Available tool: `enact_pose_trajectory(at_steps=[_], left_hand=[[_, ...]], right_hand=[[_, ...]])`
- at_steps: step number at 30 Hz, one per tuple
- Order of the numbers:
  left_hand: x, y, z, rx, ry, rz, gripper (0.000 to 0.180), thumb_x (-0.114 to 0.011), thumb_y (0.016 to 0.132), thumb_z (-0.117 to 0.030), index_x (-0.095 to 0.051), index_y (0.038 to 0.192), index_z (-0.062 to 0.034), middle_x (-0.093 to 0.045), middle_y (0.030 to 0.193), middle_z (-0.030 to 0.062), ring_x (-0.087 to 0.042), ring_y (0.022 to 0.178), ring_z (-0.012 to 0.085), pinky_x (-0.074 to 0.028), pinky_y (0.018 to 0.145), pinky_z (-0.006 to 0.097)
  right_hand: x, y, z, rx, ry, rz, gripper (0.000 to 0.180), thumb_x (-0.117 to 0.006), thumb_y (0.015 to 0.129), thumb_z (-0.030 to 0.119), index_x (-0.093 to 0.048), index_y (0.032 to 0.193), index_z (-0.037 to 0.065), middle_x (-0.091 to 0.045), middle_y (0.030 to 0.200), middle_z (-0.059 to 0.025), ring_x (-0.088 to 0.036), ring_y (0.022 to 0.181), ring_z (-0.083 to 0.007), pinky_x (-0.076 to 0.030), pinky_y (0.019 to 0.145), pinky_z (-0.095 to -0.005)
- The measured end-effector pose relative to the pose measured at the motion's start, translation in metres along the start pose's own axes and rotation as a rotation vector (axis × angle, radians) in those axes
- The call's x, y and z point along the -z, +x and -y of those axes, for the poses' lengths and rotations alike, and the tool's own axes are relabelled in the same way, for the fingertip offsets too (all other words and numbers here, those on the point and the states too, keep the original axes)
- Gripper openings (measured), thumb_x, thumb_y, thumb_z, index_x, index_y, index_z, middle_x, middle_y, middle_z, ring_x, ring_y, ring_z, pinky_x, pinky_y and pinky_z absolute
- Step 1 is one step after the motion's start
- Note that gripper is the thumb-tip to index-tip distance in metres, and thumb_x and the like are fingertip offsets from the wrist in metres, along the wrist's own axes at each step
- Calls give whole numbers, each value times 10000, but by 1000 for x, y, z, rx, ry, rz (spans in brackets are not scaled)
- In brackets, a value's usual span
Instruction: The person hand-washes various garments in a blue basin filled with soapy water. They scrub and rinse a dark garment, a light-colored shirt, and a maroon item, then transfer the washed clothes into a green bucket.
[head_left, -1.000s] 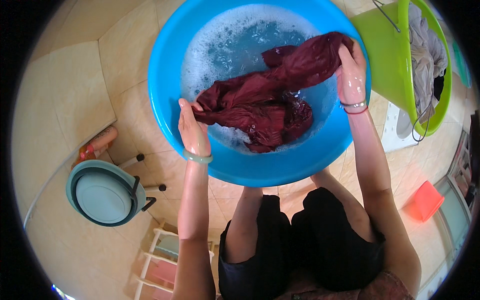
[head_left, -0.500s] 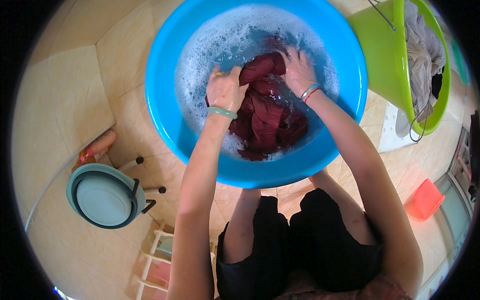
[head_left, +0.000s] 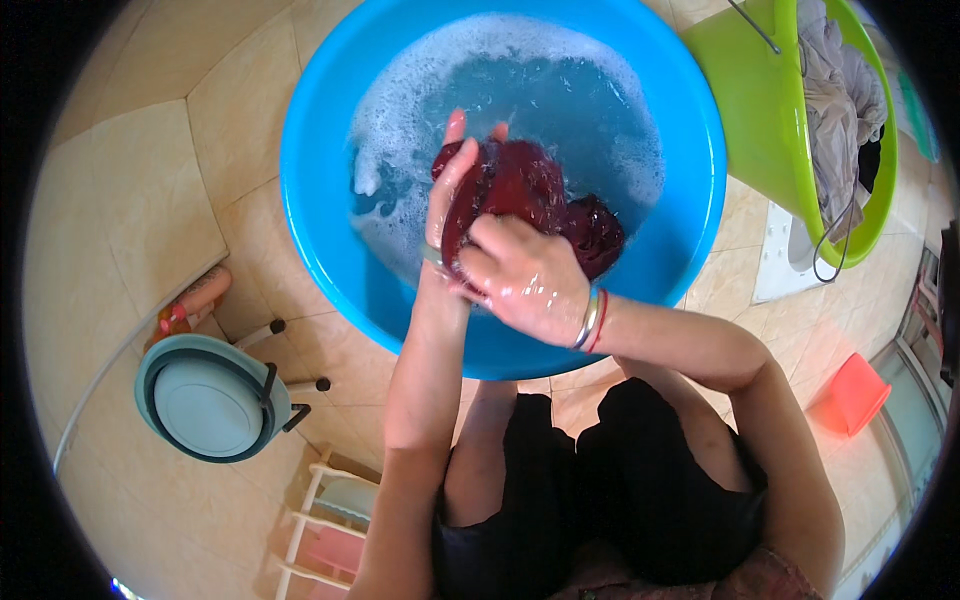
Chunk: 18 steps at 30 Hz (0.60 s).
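A wet, dark red piece of cloth (head_left: 525, 185) is bunched between my hands, over soapy water in a large blue basin (head_left: 700, 160). On its left side, my left hand (head_left: 441, 208) supports the cloth against the palm, fingers fairly straight and pointing away from me, with fabric between them. My right hand (head_left: 540, 275), wet and closed, grips the near part of the cloth close to my left wrist. The far right end of the bunch hangs down to the water. Fabric hides most of my left palm.
Right of the basin stands a green bucket (head_left: 745, 110) holding grey and black cloth. A red container (head_left: 850, 395) is farther right. At left are a grey-green collapsible basin (head_left: 208, 398), bottles (head_left: 195, 300) by the wall and a white rack (head_left: 310, 525).
Both hands have come together and the cloth is gathered up out of the water. My right hand has moved left and nearer to me, closing on the cloth. Foam has drifted outward.
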<state>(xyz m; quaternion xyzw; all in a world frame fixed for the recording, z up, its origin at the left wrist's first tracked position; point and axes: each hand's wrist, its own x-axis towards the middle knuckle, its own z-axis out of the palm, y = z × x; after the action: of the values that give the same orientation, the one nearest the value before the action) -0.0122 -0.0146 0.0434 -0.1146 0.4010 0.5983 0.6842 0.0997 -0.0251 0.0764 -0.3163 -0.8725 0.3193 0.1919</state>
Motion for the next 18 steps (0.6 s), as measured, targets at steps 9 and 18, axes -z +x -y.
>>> enact_pose_trajectory(at_steps=[9, 18], left_hand=[[44, 18, 32, -77, 81, -100, 327, -523, 981, -304, -517, 1258, -131, -589, 1097, 40, -589, 1002, 172, -511, 846, 345], [8, 2, 18, -49, 281, -292, 456, -463, 1002, -350, -512, 1293, -2, -567, 1289, 114, -571, 1130, 228, -451, 991, 380]], right_hand=[[-21, 32, -14, 123, 67, -335, 234, -733, 749, 258, -562, 656, 127, -518, 718, -30, -600, 586, -175, -475, 469, -304], [-19, 47, -136, -324, -107, -38, 282, -606, 875, 307, -557, 1042, 86, -630, 932, -115, -628, 905, -297, -530, 747, -399]])
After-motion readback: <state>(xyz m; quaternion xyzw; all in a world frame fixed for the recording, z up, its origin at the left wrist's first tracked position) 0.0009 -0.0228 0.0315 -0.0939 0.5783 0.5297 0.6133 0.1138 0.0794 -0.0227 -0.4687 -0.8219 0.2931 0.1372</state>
